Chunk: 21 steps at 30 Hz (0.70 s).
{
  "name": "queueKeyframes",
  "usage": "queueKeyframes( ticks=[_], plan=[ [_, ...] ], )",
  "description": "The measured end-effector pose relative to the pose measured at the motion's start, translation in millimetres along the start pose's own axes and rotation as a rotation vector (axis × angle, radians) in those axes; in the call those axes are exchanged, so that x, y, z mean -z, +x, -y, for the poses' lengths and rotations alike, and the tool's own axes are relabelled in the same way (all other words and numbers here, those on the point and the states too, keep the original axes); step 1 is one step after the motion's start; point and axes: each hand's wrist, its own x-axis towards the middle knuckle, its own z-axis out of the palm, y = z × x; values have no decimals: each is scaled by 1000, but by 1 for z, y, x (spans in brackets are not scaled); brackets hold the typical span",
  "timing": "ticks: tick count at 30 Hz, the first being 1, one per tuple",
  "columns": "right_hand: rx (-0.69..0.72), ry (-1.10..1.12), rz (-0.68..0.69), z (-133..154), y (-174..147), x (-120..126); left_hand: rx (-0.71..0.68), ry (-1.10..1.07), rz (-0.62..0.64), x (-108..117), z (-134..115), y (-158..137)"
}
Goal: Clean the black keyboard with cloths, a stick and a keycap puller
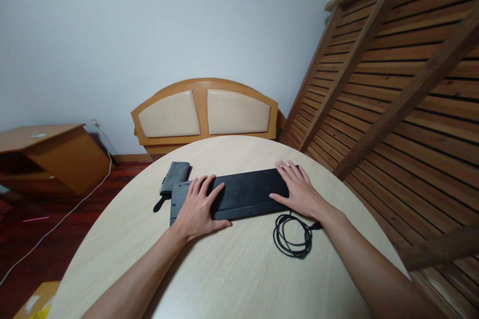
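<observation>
A black keyboard lies on the round table with what looks like its underside facing up. My left hand rests over its left part, fingers spread and thumb along the near edge. Flat on the right end lies my right hand, its fingers also spread and reaching the far edge. A coiled black cable sits on the table just below my right hand, close to the keyboard's near edge. Touching or near the keyboard's left end is a grey pouch with a dark strap.
The pale round table fills the foreground. Behind it stands a wooden headboard with cream panels. Slatted wood leans at the right. A low wooden desk, a white cord and a cardboard box are at the left.
</observation>
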Motion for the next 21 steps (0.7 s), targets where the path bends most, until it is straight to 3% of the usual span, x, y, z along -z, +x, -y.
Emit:
queueKeyframes(
  ticks=[10, 21],
  plan=[
    [63, 36, -115, -12, 5, 13, -21, 54, -52, 0, -5, -2],
    [105, -30, -256, -4, 7, 24, 109, 149, -123, 26, -15, 15]
  ],
)
